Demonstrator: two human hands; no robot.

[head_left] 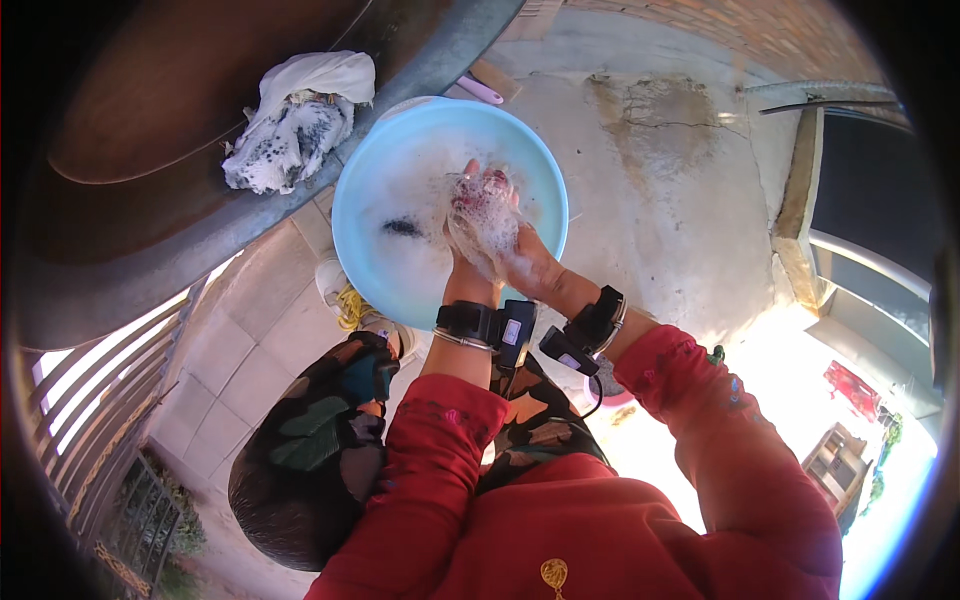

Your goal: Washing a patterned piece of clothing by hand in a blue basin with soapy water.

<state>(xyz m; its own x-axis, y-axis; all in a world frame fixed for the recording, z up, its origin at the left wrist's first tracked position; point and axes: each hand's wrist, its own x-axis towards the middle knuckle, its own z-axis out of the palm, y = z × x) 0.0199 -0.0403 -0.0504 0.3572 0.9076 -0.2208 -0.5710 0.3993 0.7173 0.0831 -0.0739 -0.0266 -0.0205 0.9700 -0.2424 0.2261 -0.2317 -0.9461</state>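
Note:
A light blue basin (553,250) full of sudsy water stands in front of me. Above it, my left hand (468,232) and my right hand (522,256) press together, both coated in foam. Between them is a soapy bundle (482,212) with some red showing through; its kind is hidden by the lather. The fingers of both hands are curled around it. A small dark patch (403,228) shows in the suds left of my hands. Black straps with small boxes sit on both wrists.
On the dark rounded ledge (150,215) at the left lies a crumpled white cloth (318,78) with a foamy, dark-speckled heap (285,145). A purple handle (481,90) lies behind the basin. Yellow cord-like material (352,307) is by the basin's near left edge. Slatted railing (110,390) runs along the left.

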